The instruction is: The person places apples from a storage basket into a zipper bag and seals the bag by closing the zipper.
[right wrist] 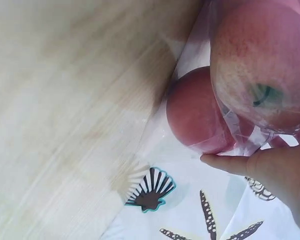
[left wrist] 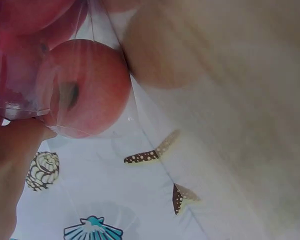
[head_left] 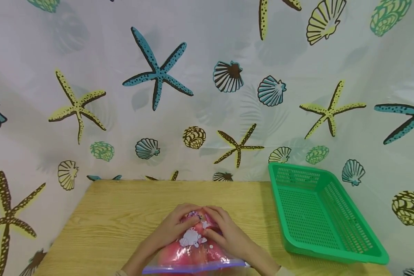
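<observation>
A clear printed zip bag (head_left: 189,239) full of red apples lies at the front of the table, its blue-purple zip edge towards me. My left hand (head_left: 177,227) holds its left side and my right hand (head_left: 229,234) its right side, fingers curled over the far end and thumbs on top. In the left wrist view an apple (left wrist: 90,85) shows through the plastic, with part of the hand below it. The right wrist view has a large apple (right wrist: 262,65) in the bag and a smaller-looking red one (right wrist: 195,112) beside it, near the thumb.
To the right, a green plastic basket (head_left: 336,251) with slotted walls stands on the wooden table (head_left: 124,207). Behind the table hangs a white curtain (head_left: 200,46) printed with starfish and shells.
</observation>
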Tool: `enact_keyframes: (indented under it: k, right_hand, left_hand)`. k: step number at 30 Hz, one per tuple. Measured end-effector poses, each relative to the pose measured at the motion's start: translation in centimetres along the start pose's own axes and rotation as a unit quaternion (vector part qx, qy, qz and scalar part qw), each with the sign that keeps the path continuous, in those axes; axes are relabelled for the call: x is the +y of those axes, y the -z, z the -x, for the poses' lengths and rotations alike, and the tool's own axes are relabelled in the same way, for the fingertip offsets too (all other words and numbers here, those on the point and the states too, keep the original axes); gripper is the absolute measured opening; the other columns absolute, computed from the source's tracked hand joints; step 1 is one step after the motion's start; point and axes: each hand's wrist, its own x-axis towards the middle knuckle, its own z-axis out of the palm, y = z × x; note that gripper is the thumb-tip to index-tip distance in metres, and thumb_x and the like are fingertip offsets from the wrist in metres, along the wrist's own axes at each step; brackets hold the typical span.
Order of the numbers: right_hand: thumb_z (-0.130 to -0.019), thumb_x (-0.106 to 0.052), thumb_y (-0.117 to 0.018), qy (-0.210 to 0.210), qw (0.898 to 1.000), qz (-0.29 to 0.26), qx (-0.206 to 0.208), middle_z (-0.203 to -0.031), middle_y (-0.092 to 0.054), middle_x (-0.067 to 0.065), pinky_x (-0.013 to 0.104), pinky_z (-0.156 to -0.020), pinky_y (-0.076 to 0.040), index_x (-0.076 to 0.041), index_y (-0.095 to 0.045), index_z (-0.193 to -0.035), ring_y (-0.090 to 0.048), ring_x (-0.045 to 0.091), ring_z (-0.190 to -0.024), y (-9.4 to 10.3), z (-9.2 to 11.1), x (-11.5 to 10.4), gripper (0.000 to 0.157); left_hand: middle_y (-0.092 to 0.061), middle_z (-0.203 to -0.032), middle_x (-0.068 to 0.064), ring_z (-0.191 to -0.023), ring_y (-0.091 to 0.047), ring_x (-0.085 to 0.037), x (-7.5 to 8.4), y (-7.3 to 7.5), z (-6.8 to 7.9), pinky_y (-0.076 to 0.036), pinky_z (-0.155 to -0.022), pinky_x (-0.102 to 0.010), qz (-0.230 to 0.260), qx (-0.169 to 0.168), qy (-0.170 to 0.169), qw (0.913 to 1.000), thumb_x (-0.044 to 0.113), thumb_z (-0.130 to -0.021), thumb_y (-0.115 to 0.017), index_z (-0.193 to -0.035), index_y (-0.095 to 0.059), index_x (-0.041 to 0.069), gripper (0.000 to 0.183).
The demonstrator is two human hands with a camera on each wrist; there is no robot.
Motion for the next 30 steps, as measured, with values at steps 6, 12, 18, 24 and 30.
enact_keyframes:
  k: [6,12,18,24,30]
  right_hand:
    - [-0.1,-0.05,-0.052,-0.006,1.0,0.0,-0.001,-0.152,-0.037,-0.002,0.048,-0.113,-0.04,-0.026,-0.031,-0.155,-0.04,0.019,-0.141,0.1,-2.7,0.9,0.064]
    - [-0.099,-0.05,-0.052,-0.007,1.0,-0.006,-0.011,-0.149,-0.039,-0.002,0.048,-0.113,-0.039,-0.027,-0.03,-0.155,-0.041,0.017,-0.139,0.2,-3.2,1.2,0.064]
    - [-0.097,-0.053,-0.054,-0.004,1.0,0.0,-0.028,-0.154,-0.04,0.0,0.052,-0.115,-0.035,-0.028,-0.028,-0.156,-0.037,0.022,-0.144,0.0,-2.5,1.4,0.069]
    - [-0.095,-0.059,-0.053,-0.009,0.998,0.038,-0.058,-0.162,-0.028,0.009,0.07,-0.114,-0.02,-0.026,-0.02,-0.159,-0.021,0.037,-0.151,-0.6,-1.4,1.5,0.079]
    - [-0.093,-0.065,-0.052,0.001,0.993,0.081,-0.081,-0.167,-0.015,0.0,0.074,-0.113,-0.015,-0.031,-0.011,-0.16,-0.01,0.036,-0.154,-0.3,0.0,0.6,0.086]
  left_hand:
    - [-0.059,-0.136,-0.003,-0.13,-0.05,-0.028,-1.0,1.8,-2.0,-0.04,-0.108,-0.055,0.001,-0.002,0.009,1.0,0.031,-0.101,-0.057,-0.137,-0.059,0.021,0.037]
    - [-0.057,-0.139,-0.003,-0.133,-0.048,-0.029,-1.0,2.3,-2.2,-0.039,-0.11,-0.056,0.0,-0.012,0.032,0.9994,0.036,-0.1,-0.057,-0.139,-0.057,0.021,0.041]
    - [-0.054,-0.142,0.002,-0.136,-0.047,-0.024,-0.9,1.9,-1.6,-0.037,-0.113,-0.054,-0.027,-0.029,0.043,0.9983,0.043,-0.099,-0.056,-0.144,-0.051,0.022,0.049]
    - [-0.042,-0.156,-0.005,-0.145,-0.037,-0.029,-1.1,1.0,-0.6,-0.031,-0.116,-0.056,-0.106,-0.056,0.006,0.9928,0.045,-0.099,-0.054,-0.153,-0.038,0.017,0.062]
    - [-0.02,-0.166,0.001,-0.151,-0.024,-0.03,-1.2,0.5,0.9,-0.021,-0.12,-0.059,-0.196,-0.074,-0.033,0.9773,0.052,-0.1,-0.048,-0.158,-0.024,0.022,0.07]
